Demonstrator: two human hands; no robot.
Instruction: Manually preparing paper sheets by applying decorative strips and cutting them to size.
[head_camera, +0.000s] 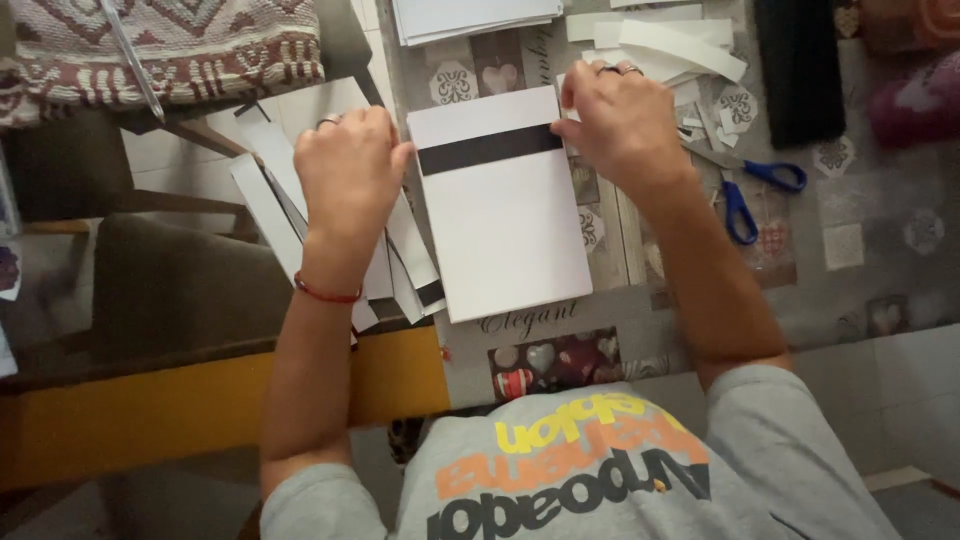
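Fingers of both hands, left (350, 170) and right (622, 125), curled narrow, pressing black strip (490, 149) ends onto white card (505, 235); scissors (745, 190) just beside right wrist.

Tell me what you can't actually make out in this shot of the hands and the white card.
Head view:
- Left hand fingertips: curled under, hidden by its own back.
- Black strip right end: covered by right hand.
- Scissors blades: partly hidden behind right forearm.
- Paper stack: cut off by top edge.
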